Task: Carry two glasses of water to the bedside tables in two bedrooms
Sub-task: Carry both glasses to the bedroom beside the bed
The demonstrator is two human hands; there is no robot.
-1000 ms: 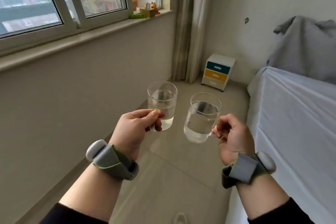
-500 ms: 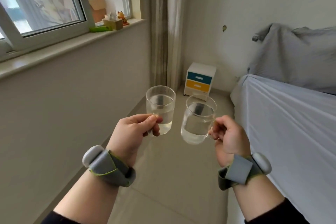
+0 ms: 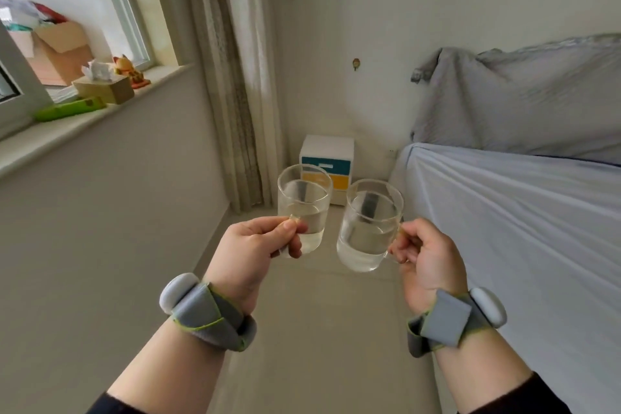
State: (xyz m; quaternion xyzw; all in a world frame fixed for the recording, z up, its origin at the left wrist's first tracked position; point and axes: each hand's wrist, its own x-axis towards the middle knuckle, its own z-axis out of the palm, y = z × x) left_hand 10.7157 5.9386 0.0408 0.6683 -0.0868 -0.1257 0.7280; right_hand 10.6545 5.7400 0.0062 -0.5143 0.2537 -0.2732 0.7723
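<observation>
Closer now than half a second ago, the small white bedside cabinet with teal and yellow drawers (image 3: 327, 167) stands larger ahead, and the window has slid leftward; the left hand (image 3: 252, 248) pinches the handle of a clear glass of water (image 3: 303, 210), fingers closed on it; the right hand (image 3: 426, 257) grips the handle of a second clear glass mug of water (image 3: 369, 224), tilted slightly; both glasses hang above the pale tiled floor (image 3: 322, 329), beside the bed with its light blue sheet (image 3: 521, 228); a striped beige curtain (image 3: 232, 77) hangs beyond.

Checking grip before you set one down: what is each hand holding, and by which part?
Left hand pinches the left glass at its lower side wall. Right hand holds the right glass by its side handle.
</observation>
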